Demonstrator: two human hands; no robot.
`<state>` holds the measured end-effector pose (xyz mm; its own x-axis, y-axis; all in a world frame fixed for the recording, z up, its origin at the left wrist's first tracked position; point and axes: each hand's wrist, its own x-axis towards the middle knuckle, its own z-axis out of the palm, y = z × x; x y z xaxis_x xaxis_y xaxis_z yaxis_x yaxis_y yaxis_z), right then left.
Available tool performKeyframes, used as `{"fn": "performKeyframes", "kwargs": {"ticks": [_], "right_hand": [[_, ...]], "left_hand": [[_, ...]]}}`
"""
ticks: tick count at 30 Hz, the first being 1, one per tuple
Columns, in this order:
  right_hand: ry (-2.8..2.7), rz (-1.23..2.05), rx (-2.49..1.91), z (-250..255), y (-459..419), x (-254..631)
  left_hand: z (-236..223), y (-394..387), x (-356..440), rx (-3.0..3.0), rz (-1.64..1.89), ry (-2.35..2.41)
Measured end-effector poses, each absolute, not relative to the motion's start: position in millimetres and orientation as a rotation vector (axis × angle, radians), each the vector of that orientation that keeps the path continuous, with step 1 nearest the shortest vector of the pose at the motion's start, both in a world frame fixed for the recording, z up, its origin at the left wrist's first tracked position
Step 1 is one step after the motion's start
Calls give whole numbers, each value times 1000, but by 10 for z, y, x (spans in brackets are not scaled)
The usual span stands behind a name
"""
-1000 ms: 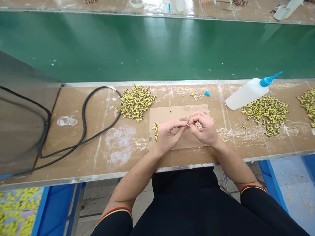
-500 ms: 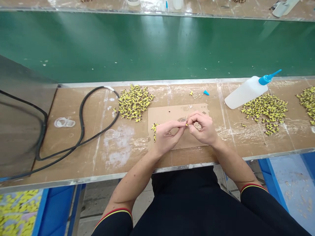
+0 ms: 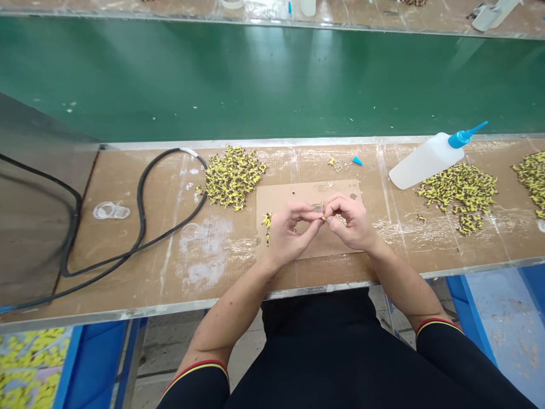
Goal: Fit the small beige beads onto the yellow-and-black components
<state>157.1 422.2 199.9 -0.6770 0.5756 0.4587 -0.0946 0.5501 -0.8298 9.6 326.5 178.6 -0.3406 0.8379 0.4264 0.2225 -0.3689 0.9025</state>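
My left hand (image 3: 290, 232) and my right hand (image 3: 351, 222) meet over a cardboard sheet (image 3: 284, 196) at the middle of the workbench. Both pinch one tiny yellow piece (image 3: 324, 217) between their fingertips. My right hand also cups a small cluster of tan beads (image 3: 339, 216) in its palm. A few yellow pieces (image 3: 267, 221) lie on the sheet just left of my left hand. A heap of yellow and brown pieces (image 3: 233, 176) sits to the upper left of the sheet.
A white squeeze bottle with a blue nozzle (image 3: 428, 158) lies at the right beside another yellow heap (image 3: 460, 190). A black cable (image 3: 142, 211) loops at the left. A green conveyor belt (image 3: 272, 79) runs behind the bench. Blue bins (image 3: 29, 363) stand below.
My hands stay together over the sheet. The fingers have shifted slightly around the small yellow piece, and the view has drifted a little.
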Motion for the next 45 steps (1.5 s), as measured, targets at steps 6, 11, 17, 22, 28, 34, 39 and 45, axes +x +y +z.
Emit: {"fn": "performKeyframes", "kwargs": {"ticks": [6, 11, 17, 22, 28, 34, 39, 45], "right_hand": [[-2033, 1181, -388, 2002, 4227, 1577], [-2045, 1173, -394, 2009, 4234, 1580], [-2060, 1140, -426, 2012, 4218, 1575], [-2078, 1070, -502, 1995, 4199, 1564], [-2016, 1159, -535, 1966, 4168, 1538], [-1988, 1199, -542, 1981, 4132, 1524], [-1976, 1246, -513, 1991, 4114, 1513], [-1962, 1282, -493, 1975, 4132, 1555]], "left_hand": [[1798, 3266, 94, 1303, 1725, 1352], [1787, 3270, 95, 1292, 1701, 1384], [1785, 3273, 97, 1352, 1705, 1399], [1734, 3267, 115, 1474, 1731, 1503], [1634, 3244, 187, 1734, 1874, 1706], [1683, 3236, 237, 1967, 1977, 1788], [1627, 3215, 276, 1802, 2003, 1726], [1693, 3233, 270, 1384, 1953, 1513]]}}
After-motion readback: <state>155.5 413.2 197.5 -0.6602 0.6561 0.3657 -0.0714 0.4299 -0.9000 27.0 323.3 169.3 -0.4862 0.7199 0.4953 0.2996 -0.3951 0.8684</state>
